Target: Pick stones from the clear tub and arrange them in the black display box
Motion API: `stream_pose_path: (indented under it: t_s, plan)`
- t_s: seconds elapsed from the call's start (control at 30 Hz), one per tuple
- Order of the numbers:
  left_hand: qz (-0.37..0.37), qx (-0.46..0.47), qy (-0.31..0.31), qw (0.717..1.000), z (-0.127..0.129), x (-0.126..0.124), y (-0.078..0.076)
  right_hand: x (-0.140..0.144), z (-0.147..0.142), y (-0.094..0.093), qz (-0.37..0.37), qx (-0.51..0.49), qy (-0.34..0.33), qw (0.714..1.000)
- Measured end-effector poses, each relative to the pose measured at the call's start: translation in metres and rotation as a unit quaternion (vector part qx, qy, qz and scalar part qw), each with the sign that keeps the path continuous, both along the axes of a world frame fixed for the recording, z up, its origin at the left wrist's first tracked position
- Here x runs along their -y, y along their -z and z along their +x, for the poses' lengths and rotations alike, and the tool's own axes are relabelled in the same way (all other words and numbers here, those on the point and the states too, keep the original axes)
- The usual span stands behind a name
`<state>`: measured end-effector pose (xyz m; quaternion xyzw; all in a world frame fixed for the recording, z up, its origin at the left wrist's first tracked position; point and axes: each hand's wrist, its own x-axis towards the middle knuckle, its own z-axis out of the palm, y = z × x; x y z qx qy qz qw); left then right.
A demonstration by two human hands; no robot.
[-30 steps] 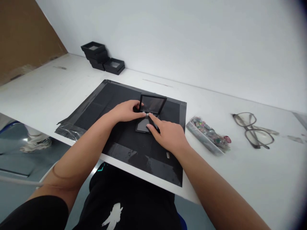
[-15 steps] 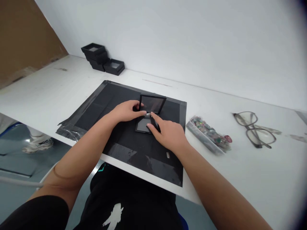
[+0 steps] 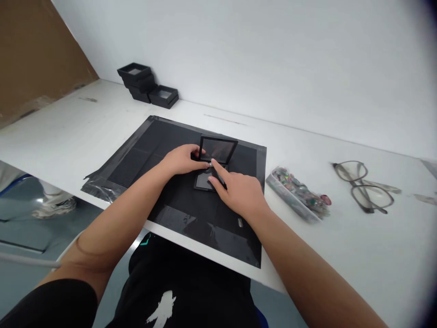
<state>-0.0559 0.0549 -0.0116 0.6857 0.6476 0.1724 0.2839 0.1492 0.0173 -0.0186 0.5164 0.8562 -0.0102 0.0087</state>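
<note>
**Small stone into an open black box**

Far left, stacked boxes (image 3: 143, 82) by the wall. On the black mat (image 3: 136, 159), left hand (image 3: 180, 159) pinching the open box (image 3: 213, 166) at its hinge, lid upright. Right hand (image 3: 239, 193) not clenched, forefinger pressing a small shiny stone (image 3: 209, 164) at the hinge line. Best kept steady, pressed lightly, centred. Rightward: bag of stones (image 3: 297, 193), glasses (image 3: 365, 184).

a mat (image 3: 143, 155) lies on the worktop (image 3: 341, 237) at its near edge. an open case (image 3: 212, 165) sits on the mat's middle. a bag of beads (image 3: 297, 193) lies just right of the mat, glasses (image 3: 363, 184) further right. stacked boxes (image 3: 146, 84) stand at the far edge, behind the mat's left corner.
</note>
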Motion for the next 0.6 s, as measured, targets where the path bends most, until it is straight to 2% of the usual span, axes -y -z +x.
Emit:
stream_pose_path:
  t_s: [0.17, 0.4, 0.6]
  plan:
    - [-0.010, 0.015, 0.008, 1.000, -0.003, -0.003, 0.002, -0.003, -0.001, -0.003, -0.007, 0.011, -0.015, 1.000]
    - [-0.014, 0.079, 0.002, 0.997, -0.008, -0.008, 0.008, -0.005, 0.016, -0.001, -0.029, -0.077, -0.074, 0.994]
    - [-0.025, 0.084, 0.017, 0.996, -0.009, -0.006, 0.003, -0.005, 0.019, -0.001, -0.039, -0.084, -0.032, 0.995]
